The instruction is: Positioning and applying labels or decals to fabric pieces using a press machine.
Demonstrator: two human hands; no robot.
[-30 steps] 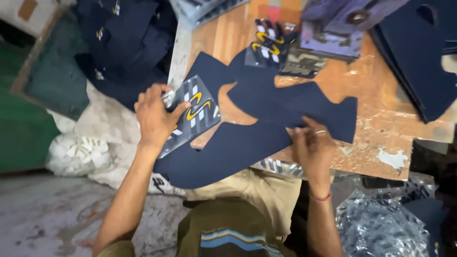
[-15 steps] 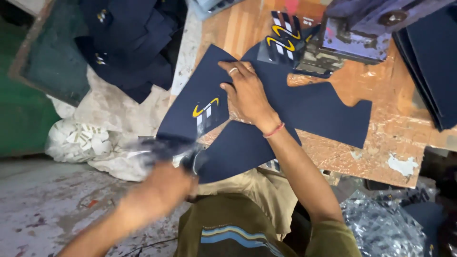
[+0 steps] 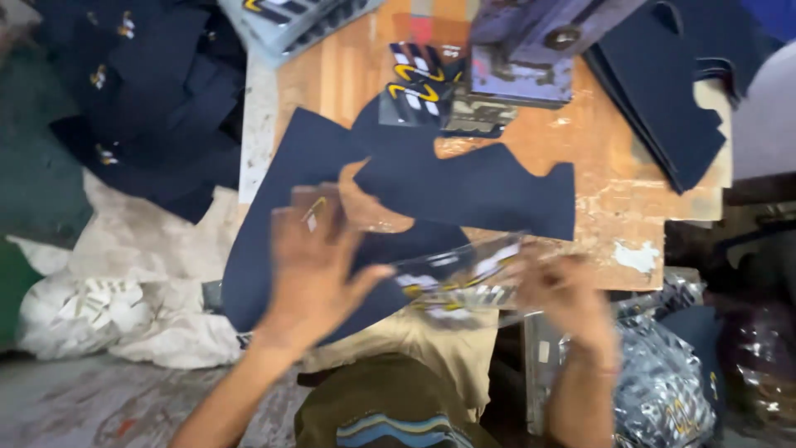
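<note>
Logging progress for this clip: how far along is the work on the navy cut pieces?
Done: a heap of finished navy pieces lies off the table's left. In hand: left hand over the navy cut piece; right hand holds a blurred striped patch. Left: the uncut-looking stack at right.

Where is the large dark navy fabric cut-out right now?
Head view: the large dark navy fabric cut-out lies flat on the wooden table, centre-left, just beyond the blurred left hand.

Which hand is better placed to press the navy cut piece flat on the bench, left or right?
Left, probably. The left hand is spread open right over the navy cut piece on the wooden table. The right hand sits off the fabric's edge, busy with a blurred clear striped sheet.
</note>
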